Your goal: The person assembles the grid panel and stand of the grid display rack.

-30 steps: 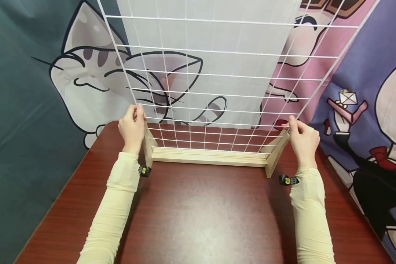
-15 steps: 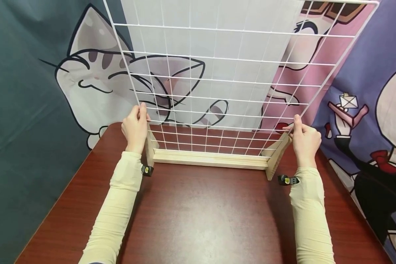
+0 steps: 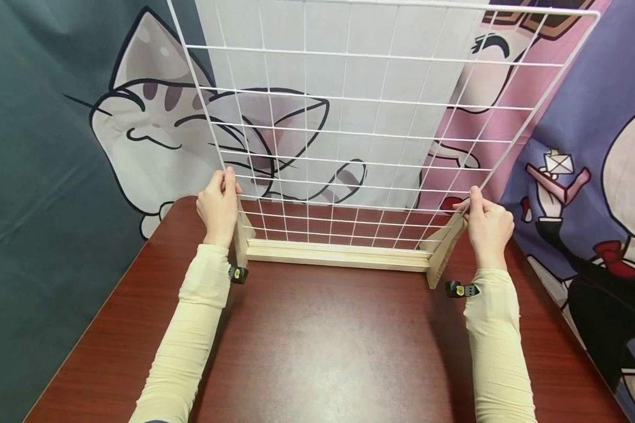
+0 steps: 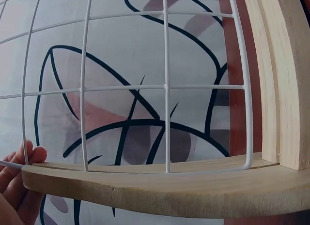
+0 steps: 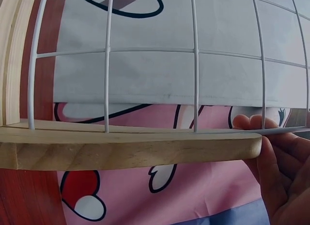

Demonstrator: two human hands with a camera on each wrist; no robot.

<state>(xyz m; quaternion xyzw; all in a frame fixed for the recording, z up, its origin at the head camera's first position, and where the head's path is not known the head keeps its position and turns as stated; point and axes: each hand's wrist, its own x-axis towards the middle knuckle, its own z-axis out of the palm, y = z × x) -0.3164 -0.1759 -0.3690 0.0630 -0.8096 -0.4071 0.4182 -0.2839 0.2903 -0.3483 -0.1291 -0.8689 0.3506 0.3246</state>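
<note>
A white wire grid panel (image 3: 337, 132) stands upright in a pale wooden stand, whose crossbar (image 3: 338, 255) joins two side pieces. My left hand (image 3: 217, 205) pinches the panel's left edge wire at the top of the left side piece (image 4: 169, 193). In the left wrist view the fingertips (image 4: 38, 154) are beside that piece's rounded end. On the other side my right hand (image 3: 489, 226) grips the right edge wire above the right side piece (image 5: 131, 152). Seen from the right wrist, its fingers curl past the wire and the thumb touches the wood's end.
The stand is on a reddish-brown table (image 3: 317, 341), towards its far edge. Behind hang cartoon-printed curtains (image 3: 32, 176) and a white sheet (image 3: 349, 70). Small dark cameras, a left one (image 3: 238, 275) and a right one (image 3: 455, 289), are strapped to the wrists.
The grid panel has come down slightly, bringing its top bar into view. Both hands keep their hold on its edges, and the head view has shifted a little.
</note>
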